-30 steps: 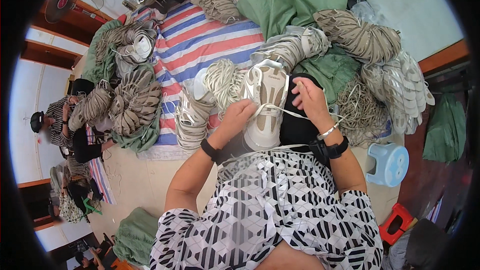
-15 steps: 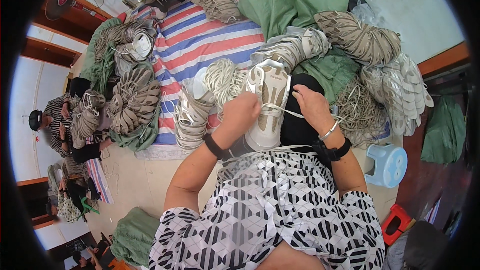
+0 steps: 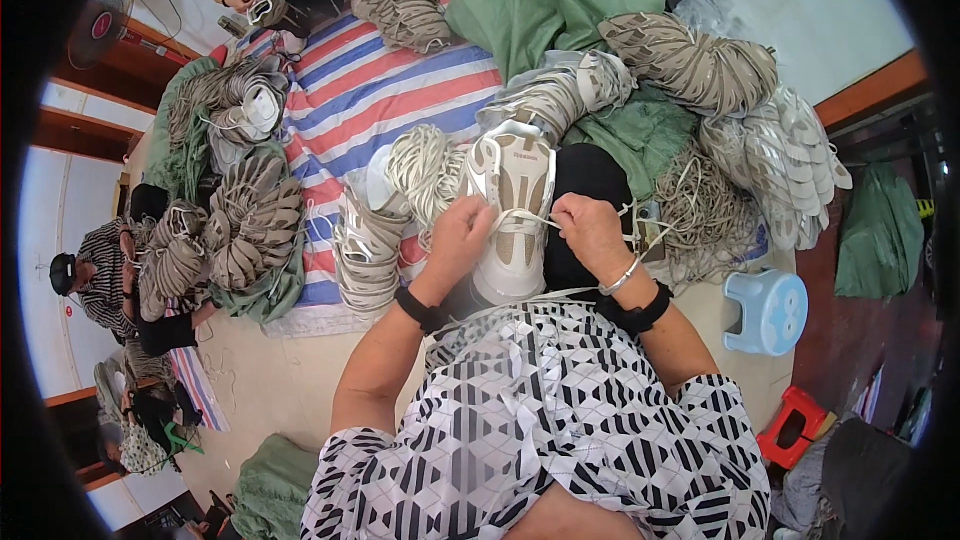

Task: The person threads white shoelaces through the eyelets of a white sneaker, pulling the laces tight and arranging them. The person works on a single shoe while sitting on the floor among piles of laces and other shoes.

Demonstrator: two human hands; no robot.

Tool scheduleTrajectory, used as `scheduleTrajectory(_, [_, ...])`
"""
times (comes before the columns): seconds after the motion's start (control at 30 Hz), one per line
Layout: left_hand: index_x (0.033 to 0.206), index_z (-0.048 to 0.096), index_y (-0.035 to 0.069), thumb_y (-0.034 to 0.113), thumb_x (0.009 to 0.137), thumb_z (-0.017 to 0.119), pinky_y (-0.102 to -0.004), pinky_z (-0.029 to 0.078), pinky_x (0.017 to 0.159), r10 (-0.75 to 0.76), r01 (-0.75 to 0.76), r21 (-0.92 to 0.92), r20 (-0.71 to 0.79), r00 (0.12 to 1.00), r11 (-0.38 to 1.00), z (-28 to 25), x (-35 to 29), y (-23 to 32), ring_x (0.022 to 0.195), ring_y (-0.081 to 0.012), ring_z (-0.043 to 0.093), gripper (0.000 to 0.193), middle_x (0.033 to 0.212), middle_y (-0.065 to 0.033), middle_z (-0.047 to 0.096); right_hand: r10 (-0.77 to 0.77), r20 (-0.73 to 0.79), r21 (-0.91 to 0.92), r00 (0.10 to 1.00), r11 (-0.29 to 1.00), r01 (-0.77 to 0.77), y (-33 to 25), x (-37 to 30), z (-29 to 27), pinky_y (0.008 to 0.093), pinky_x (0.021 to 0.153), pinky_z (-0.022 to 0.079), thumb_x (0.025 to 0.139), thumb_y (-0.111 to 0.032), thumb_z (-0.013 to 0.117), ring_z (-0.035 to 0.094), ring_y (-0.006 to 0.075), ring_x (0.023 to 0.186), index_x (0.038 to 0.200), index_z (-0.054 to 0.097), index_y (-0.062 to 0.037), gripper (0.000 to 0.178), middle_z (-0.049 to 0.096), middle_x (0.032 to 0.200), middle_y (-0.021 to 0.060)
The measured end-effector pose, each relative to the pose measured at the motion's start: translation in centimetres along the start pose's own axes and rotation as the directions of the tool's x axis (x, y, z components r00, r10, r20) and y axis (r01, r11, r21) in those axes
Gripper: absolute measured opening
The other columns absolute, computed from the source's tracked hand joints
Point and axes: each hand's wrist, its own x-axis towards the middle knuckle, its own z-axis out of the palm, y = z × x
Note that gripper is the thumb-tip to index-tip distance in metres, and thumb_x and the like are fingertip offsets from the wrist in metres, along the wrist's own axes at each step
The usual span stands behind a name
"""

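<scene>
A white and tan shoe upper (image 3: 510, 265) rests at my lap, its pale toe toward me. Across its lacing area runs a cream shoelace (image 3: 522, 217). My left hand (image 3: 463, 232) pinches the lace at the upper's left edge, fingers closed. On the opposite side my right hand (image 3: 590, 235) pinches the lace with thumb and finger, drawn out to the right. Loose lace trails past my right wrist. Just beyond my left hand lie a bundle of cream laces (image 3: 425, 172) and a curved stack of uppers (image 3: 366, 252).
More stacked uppers (image 3: 690, 60) lie ahead and right, near green sacks (image 3: 560, 0) and a tangle of tan laces (image 3: 705, 210). A striped sheet (image 3: 390, 80) covers the floor. Blue (image 3: 768, 310) and red (image 3: 795, 430) stools stand right. Other people work at the left and far left.
My right hand has come inward and down to the lace near the upper. My left hand stays by the upper's left edge. The whole view has shifted slightly.
</scene>
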Motion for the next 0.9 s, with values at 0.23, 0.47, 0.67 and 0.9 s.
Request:
scheduleTrajectory(0.23, [0.081,0.057,0.0,0.017,0.087,0.056,-0.0372,0.043,0.068,0.045,-0.045,0.034,-0.003,0.999,0.998,0.0,0.3,-0.3,0.073,-0.0314,0.054,0.019,0.077,-0.0158,0.054,-0.015,-0.063,-0.01,0.998,1.0,0.015,-0.8,0.1,0.4,0.0357,0.061,0.048,0.077,-0.01,0.066,0.061,0.0275,0.068,0.079,0.066,-0.0061,0.004,0.059,0.074,0.0083])
scheduleTrajectory(0.47, [0.081,0.056,0.0,0.019,0.088,0.055,-0.0377,0.042,0.068,0.021,-0.015,0.055,-0.102,0.995,0.998,0.5,-0.5,-1.5,0.072,-0.0297,0.053,0.021,0.076,-0.0154,0.053,-0.124,-0.07,-0.023,0.99,0.992,0.123,-0.4,0.3,1.1,0.0384,0.062,0.047,0.08,-0.008,0.061,0.06,0.0326,0.07,0.079,0.064,-0.0032,0.006,0.06,0.075,0.0132])
scheduleTrajectory(0.67, [0.083,0.057,0.003,0.02,0.086,0.055,-0.0425,0.045,0.068,0.066,-0.056,0.094,-0.107,0.992,0.994,0.5,-0.7,-0.6,0.078,-0.0345,0.057,0.017,0.08,-0.0162,0.056,-0.123,0.012,-0.017,0.992,0.992,0.123,-1.6,-0.7,0.7,0.0404,0.066,0.046,0.083,-0.003,0.058,0.057,0.0351,0.074,0.086,0.061,-0.0001,0.005,0.057,0.079,0.0162])
scheduleTrajectory(0.9, [0.08,0.056,0.002,0.018,0.086,0.055,-0.0405,0.043,0.067,0.063,-0.055,0.125,-0.064,0.996,0.991,0.2,-0.3,-1.2,0.074,-0.0333,0.055,0.018,0.079,-0.0166,0.056,-0.101,0.012,-0.001,0.995,0.995,0.101,-1.7,-0.9,0.4,0.0424,0.067,0.045,0.079,0.001,0.054,0.057,0.0374,0.076,0.093,0.061,0.0014,0.016,0.058,0.08,0.0187])
